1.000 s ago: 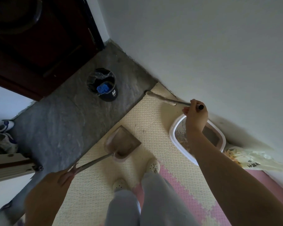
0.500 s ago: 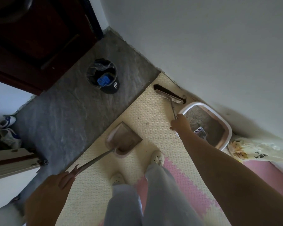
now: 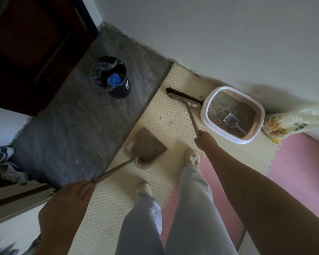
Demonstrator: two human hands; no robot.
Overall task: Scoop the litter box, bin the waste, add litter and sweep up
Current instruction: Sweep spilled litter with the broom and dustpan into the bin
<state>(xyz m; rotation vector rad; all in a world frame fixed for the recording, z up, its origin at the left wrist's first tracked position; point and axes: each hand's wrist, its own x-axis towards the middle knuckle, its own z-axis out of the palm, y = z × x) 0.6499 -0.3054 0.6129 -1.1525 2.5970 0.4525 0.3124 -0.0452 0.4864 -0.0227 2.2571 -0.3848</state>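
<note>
My right hand point(image 3: 203, 139) grips the thin handle of a broom point(image 3: 184, 99); its dark bristle head rests on the cream foam mat by the wall, just left of the litter box. My left hand point(image 3: 70, 205) grips the long handle of a brown dustpan point(image 3: 145, 147) that lies flat on the mat in front of my feet. The white-rimmed litter box point(image 3: 204, 105) holds grey litter and a grey slotted scoop point(image 3: 231, 121). A black bin point(image 3: 111, 78) with a clear liner and something blue inside stands on the grey floor.
A yellow-printed litter bag point(image 3: 291, 120) lies against the wall right of the box. A dark wooden door point(image 3: 31, 43) stands at the left, shoes point(image 3: 6, 162) at the left edge. Cream and pink foam tiles point(image 3: 298, 162) cover the floor under my feet.
The broom came down from in front of the wall onto the mat, and its head now rests left of the litter box. My right hand drew back toward me. The dustpan stayed put.
</note>
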